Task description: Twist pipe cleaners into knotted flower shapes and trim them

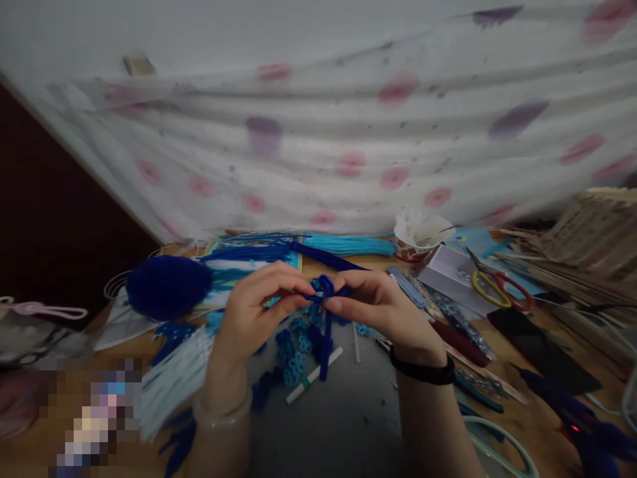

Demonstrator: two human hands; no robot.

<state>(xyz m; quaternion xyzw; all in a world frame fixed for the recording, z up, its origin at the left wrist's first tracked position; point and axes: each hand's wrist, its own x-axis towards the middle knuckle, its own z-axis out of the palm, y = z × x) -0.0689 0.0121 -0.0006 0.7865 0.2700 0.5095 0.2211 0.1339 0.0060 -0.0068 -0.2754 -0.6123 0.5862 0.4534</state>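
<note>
Between both hands is a dark blue pipe cleaner [326, 332], bent into loops at the top with one straight end hanging down. My left hand [261, 302] pinches its left side between thumb and fingertips. From the right, my right hand [365, 302] pinches the looped part, its thumb near the crossing. Under the hands, light blue and dark blue pipe-cleaner flowers [294, 365] lie on a grey mat [338, 431]. A white stick with a green band [314, 376] lies beside them. The fingertips partly hide the loops.
A dark blue fluffy ball [169, 285] sits at left. Bundles of light blue pipe cleaners [348, 244] lie along the back. At right are a paper cup [418, 239], a white box [450, 272], scissors [492, 289], a black phone [542, 348] and a dark blue glue gun [572, 418].
</note>
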